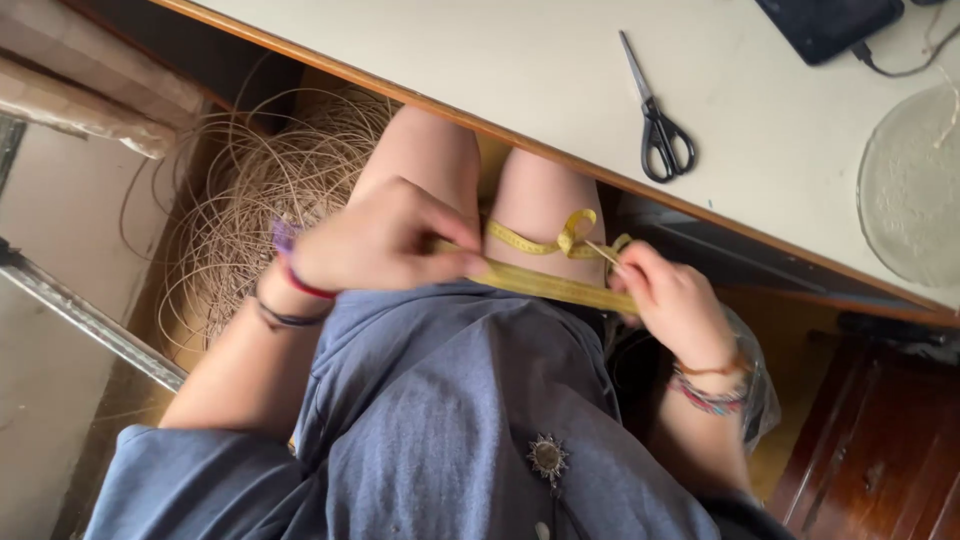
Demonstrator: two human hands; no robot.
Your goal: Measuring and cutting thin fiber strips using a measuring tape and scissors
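Observation:
A yellow measuring tape [545, 282] is stretched flat across my lap, with a loose loop of it curling over my knees. My left hand [385, 240] pinches the tape's left part against my blue skirt. My right hand [675, 300] holds the tape's right end, with a thin pale strand of fibre sticking up between its fingers. Both wrists wear bracelets.
A big tangled coil of tan rattan-like fibre [260, 200] lies on the floor left of my legs. On the pale table [480, 70] beyond my knees lie black scissors [658, 125], a dark tablet [830, 22] with a cable, and a clear round disc [910, 185].

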